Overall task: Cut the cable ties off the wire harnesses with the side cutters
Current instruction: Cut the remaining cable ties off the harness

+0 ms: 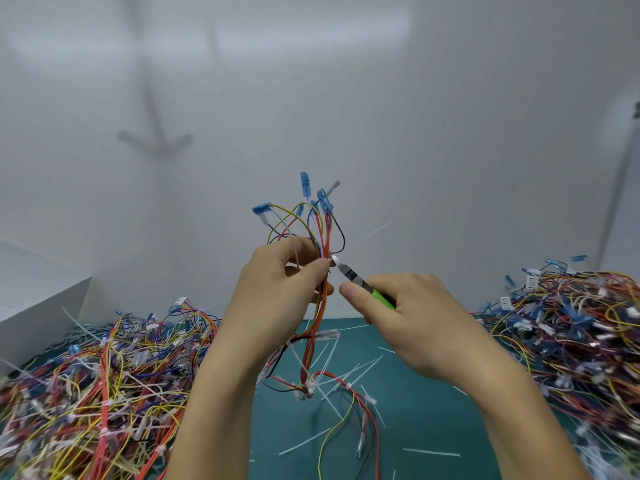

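**Q:** Where are you at w/ the ties?

**Me:** Mid-job. My left hand (273, 292) pinches one wire harness (322, 233) betw. thumb & fingers and holds it up off the table (433, 393), blue terminals pointing up. My right hand (415, 320) is curled round the green grips of the side cutters (355, 277), with the nose right against the bundle, just beside my left thumb tip. Can't tell if the blades are round a cable tie there or not. It's too small & partly behind the thumb.

**Q:** So that harness isn't finished?

**Me:** No. Lower down, where it hangs near the table, there's a white tie knot (308, 389) on the red wires. I reckon that's at least one more snip on this one.

**Q:** And the rest?

**Me:** Plenty of cut-off tie strips (367, 370) lie loose on the green top betw. my arms, so a fair few are done. The left pile (104, 393) shows white ties round its bundles, so that's prob. the to-do heap. The right pile (571, 323) looks looser, prob. the done ones. It's blurry tho, so I'm not sure.

**Q:** Rough guess overall?

**Me:** Somewhere in the middle. The left heap is big, so I'd say lots left to cut.
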